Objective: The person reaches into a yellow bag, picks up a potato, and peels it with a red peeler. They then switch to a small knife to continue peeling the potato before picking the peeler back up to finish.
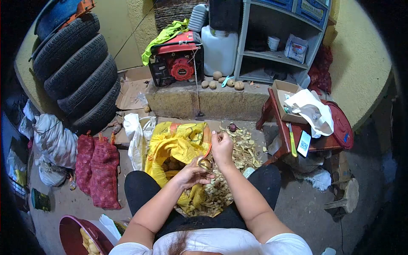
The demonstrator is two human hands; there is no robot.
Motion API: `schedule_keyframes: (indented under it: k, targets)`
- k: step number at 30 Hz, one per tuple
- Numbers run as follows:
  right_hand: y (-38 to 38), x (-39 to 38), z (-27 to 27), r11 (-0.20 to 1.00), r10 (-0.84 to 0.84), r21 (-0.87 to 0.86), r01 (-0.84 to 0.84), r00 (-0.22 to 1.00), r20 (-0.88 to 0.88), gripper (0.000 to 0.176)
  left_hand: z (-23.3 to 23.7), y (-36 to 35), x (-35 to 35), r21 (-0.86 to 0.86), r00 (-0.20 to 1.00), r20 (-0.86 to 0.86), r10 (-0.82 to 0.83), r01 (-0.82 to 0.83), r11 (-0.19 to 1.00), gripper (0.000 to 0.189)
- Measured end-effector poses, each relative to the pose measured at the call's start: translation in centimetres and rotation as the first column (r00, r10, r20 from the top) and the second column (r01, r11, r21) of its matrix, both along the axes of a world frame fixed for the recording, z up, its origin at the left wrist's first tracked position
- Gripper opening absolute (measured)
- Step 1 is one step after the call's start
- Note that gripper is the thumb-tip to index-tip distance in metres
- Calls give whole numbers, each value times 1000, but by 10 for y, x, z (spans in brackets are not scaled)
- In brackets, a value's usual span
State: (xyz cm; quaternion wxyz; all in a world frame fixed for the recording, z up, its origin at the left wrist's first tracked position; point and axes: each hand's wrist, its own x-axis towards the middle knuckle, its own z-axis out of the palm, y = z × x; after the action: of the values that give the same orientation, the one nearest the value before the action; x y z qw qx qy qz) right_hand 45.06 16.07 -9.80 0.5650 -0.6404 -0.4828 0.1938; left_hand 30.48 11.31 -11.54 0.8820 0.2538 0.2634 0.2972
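Note:
Between my knees, my left hand (pixel 193 174) is closed around a partly peeled potato (pixel 205 164). My right hand (pixel 222 149) is closed just above and to the right of it. A thin orange-red edge shows beside those fingers, but I cannot make out what they hold. Below my left hand, an open yellow sack (pixel 159 146) contains several unpeeled potatoes (pixel 172 164). Peelings (pixel 242 148) lie heaped on the floor to the right of the sack and in front of me. A dark red onion (pixel 232 127) rests at the far edge of the heap.
Red mesh sacks (pixel 105 174) stand left, near stacked tires (pixel 80 68). A maroon tub (pixel 70 229) at lower left holds peeled potatoes (pixel 88 243). On the right, a red stool (pixel 276 127) bears a yellow-handled knife (pixel 293 142) and phone (pixel 304 143). A light-blue peeler (pixel 226 80) lies on the ledge.

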Motion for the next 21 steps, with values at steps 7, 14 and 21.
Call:
schedule_keyframes:
  k: [7, 14, 21]
  targets:
    - [3, 1, -5, 998, -38, 49, 35, 998, 53, 29, 3, -1, -1, 77, 998, -19, -57, 58, 995, 63]
    - [3, 4, -3, 999, -41, 13, 41, 999, 9, 30, -1, 1, 2, 68, 1000, -22, -10, 11, 998, 59]
    - [9, 9, -8, 998, -47, -50, 46, 999, -22, 35, -2, 1, 4, 160, 993, -104, 51, -34, 987, 64]
